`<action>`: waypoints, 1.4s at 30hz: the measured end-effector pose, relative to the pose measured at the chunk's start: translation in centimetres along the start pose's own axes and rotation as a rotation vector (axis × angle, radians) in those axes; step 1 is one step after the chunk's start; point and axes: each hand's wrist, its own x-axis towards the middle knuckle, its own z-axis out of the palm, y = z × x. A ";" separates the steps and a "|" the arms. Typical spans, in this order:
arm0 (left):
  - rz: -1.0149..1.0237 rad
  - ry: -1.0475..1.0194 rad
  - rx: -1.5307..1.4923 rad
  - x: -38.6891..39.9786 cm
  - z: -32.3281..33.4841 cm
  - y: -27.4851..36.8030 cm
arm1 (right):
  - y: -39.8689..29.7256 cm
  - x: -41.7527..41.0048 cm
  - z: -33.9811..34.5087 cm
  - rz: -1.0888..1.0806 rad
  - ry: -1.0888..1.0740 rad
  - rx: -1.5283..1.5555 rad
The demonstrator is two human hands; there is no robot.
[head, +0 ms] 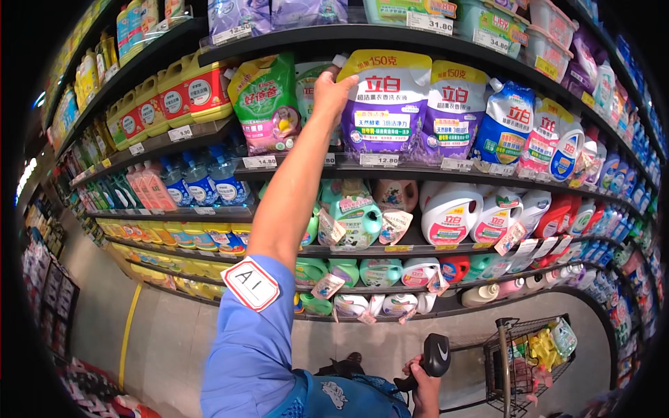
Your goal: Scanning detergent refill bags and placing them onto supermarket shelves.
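My left hand (333, 93) reaches up to the shelf and grips the upper left corner of a purple and white laundry detergent pouch (389, 112). The thumb lies on the pouch's front; the fingers are partly hidden beside its white cap (340, 60). The pouch stands upright at the shelf's front. A similar pouch (453, 104) is to its right, and a green and pink detergent pouch (265, 107) is left of my hand. Low in front of my body, my right hand (422, 384) holds a black handheld barcode scanner (436, 356) by its handle.
The shelf edge (418, 172) carries price tags below the pouches, and another shelf (334, 42) overhangs them. Detergent bottles (452, 217) fill lower shelves. Yellow jugs (196, 86) stand at left. A wire shopping cart (504, 360) holding goods is on the floor at right.
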 end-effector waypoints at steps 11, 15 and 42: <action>0.864 0.110 0.533 -8.5 1.4 -4.3 | -0.7 -0.1 5.7 0.016 0.213 -0.033; 0.909 0.047 0.540 -9.2 1.0 -4.6 | 0.3 1.6 8.5 0.091 0.190 -0.141; 0.827 0.088 0.454 -4.2 -1.1 -3.8 | 2.9 4.0 9.5 -0.005 0.146 -0.021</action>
